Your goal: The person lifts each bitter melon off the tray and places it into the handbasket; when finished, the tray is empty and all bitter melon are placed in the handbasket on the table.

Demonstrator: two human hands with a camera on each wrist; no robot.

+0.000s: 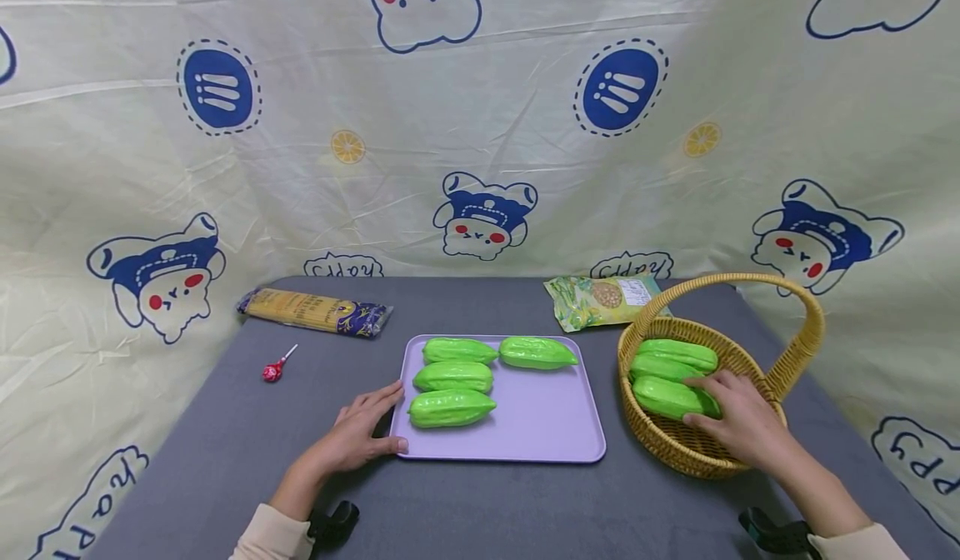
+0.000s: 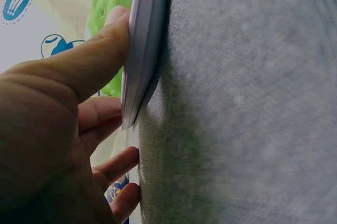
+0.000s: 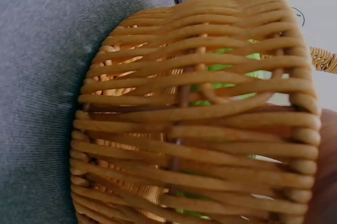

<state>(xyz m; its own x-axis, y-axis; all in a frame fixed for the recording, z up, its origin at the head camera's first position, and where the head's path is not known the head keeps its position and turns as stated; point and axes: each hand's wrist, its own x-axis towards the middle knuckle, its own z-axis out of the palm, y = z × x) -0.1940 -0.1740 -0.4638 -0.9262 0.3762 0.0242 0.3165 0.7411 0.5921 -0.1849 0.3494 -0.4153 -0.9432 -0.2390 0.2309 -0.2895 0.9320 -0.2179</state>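
A lilac tray [image 1: 543,427] holds several green, ridged bitter melons [image 1: 450,408], most of them stacked in a column along its left half. My left hand [image 1: 356,431] rests at the tray's front left corner, thumb and forefinger touching the rim; other fingertips reach the tabletop in the left wrist view. To the right, a wicker basket [image 1: 660,447] contains three more bitter melons [image 1: 678,352]. Inside it my right hand [image 1: 738,418] grips the nearest bitter melon [image 1: 663,397] between thumb and fingers. Basket wall hides most of this hand in the right wrist view.
At the back left lies a yellow and blue packet [image 1: 311,312], with a red lollipop [image 1: 273,371] in front of it. A green packet [image 1: 600,300] lies behind the basket, whose tall handle [image 1: 798,360] arches over its right side. A printed curtain [image 1: 480,127] hangs behind the grey tabletop.
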